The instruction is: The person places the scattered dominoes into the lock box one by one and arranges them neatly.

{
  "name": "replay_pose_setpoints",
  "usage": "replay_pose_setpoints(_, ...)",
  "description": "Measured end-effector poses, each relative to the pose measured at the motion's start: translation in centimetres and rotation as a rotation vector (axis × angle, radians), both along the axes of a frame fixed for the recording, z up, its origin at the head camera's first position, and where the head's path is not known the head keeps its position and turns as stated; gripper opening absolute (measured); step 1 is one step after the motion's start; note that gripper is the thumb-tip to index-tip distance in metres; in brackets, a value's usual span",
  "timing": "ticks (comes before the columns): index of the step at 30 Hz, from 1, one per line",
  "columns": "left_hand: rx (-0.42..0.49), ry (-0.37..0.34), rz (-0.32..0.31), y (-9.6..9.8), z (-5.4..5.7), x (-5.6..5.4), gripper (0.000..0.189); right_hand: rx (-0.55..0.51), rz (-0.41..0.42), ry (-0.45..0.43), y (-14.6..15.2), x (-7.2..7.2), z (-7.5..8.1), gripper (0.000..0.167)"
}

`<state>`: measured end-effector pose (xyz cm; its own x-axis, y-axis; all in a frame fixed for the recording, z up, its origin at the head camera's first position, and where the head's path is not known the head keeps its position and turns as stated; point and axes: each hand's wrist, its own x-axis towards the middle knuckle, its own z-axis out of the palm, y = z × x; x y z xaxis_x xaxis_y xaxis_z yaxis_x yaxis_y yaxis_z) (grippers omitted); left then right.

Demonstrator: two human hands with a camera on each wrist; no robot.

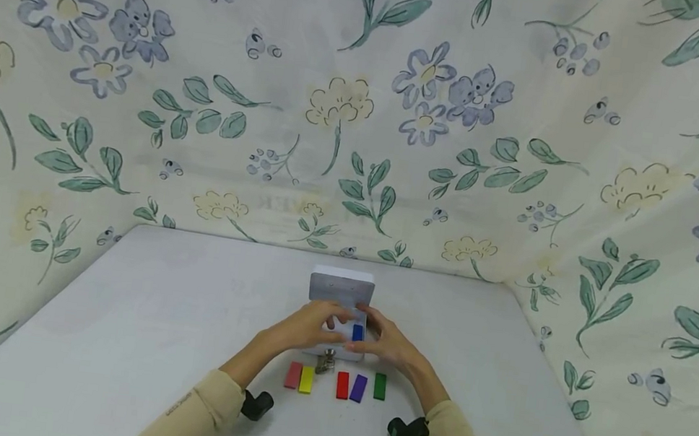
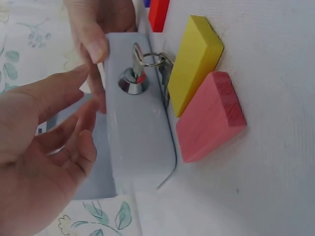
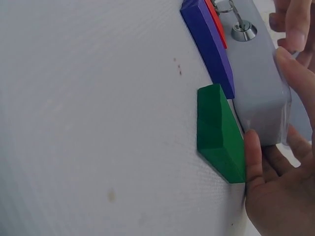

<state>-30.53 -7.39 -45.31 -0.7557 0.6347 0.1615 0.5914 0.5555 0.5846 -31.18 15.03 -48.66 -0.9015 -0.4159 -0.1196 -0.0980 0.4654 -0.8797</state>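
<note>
A pale grey metal lockbox [image 1: 310,351] stands with its lid [image 1: 341,290] raised at the back. A key sits in the lock [image 2: 134,81] on its front wall, with a ring and more keys hanging below. Inside, toward the right, a blue block [image 1: 358,332] shows between the hands. My right hand [image 3: 283,191] holds the box's right side, thumb at the front rim and other fingers along the side. Over the box's left part hovers my left hand [image 2: 44,142], fingers loosely bent and nothing between them.
In front of the box lie a pink block [image 1: 293,375], a yellow block [image 1: 306,380], a red block [image 1: 343,385], a purple block [image 1: 358,388] and a green block [image 1: 380,387]. The white table [image 1: 182,299] meets flowered cloth [image 1: 293,146] behind and at the sides.
</note>
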Motion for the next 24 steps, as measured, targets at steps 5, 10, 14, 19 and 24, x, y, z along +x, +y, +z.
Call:
replay_pose_setpoints(5,0.015,0.009,-0.021,-0.6,0.5,0.6,0.044,0.014,-0.001,0.008,0.1,-0.1,0.0,0.095)
replay_pose_setpoints(10,0.017,0.004,-0.027,-1.3,0.7,1.2,0.044,0.016,-0.014,0.010,0.0,-0.1,-0.1,0.091)
replay_pose_setpoints(14,0.004,-0.016,-0.017,-2.2,0.8,1.8,0.041,0.019,-0.020,0.009,-0.2,-0.1,-0.2,0.090)
replay_pose_setpoints(19,0.001,-0.068,-0.017,-3.4,0.8,2.7,0.039,0.029,-0.036,-0.006,-0.2,-0.1,-0.3,0.090)
replay_pose_setpoints(24,-0.013,-0.104,0.001,-4.3,0.6,3.2,0.040,0.025,-0.045,0.001,-0.1,-0.1,-0.2,0.089)
